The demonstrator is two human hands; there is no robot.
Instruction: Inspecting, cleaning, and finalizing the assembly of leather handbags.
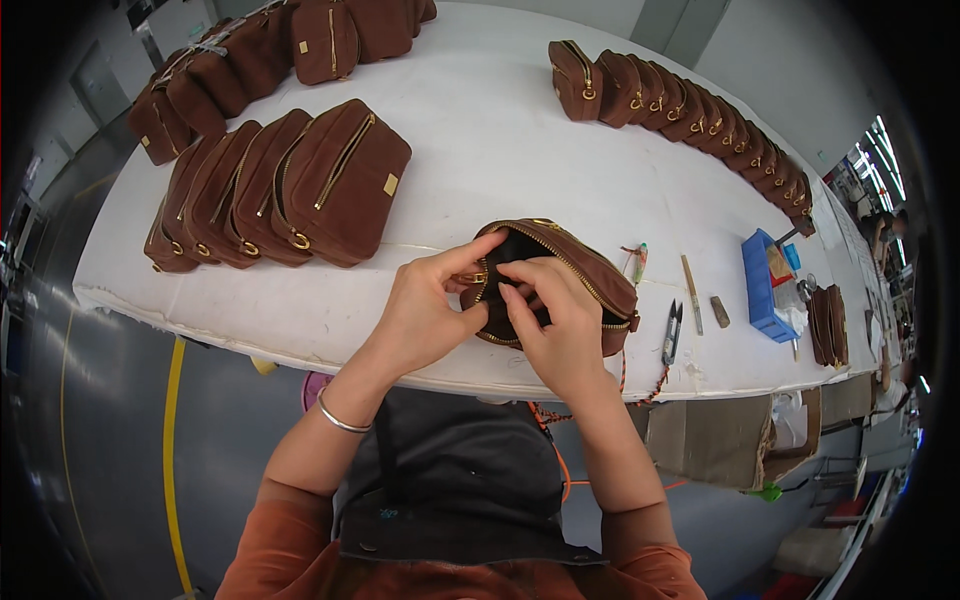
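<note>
An open brown zippered bag [590, 265] lies on the white table [470, 130] before me, its dark interior showing. My left hand [425, 305] grips the bag's left end by the gold zipper and ring, fingers at the rim and thumb low on the opening. My right hand [550, 325] has its fingers curled inside the opening at the dark lining; what lies between their tips is too dark to make out. Right of the bag are black snips [670, 330], a thin stick [691, 290], a small dull block [719, 312] and a small green-handled tool [640, 260].
Several brown bags stand in groups at left [340, 190], back left [325, 40] and back right [620, 90]. A blue bin [760, 290] and brown pieces [830, 325] sit right. Below are cardboard [700, 440] and orange cables [565, 465]. A person [880, 230] is far right.
</note>
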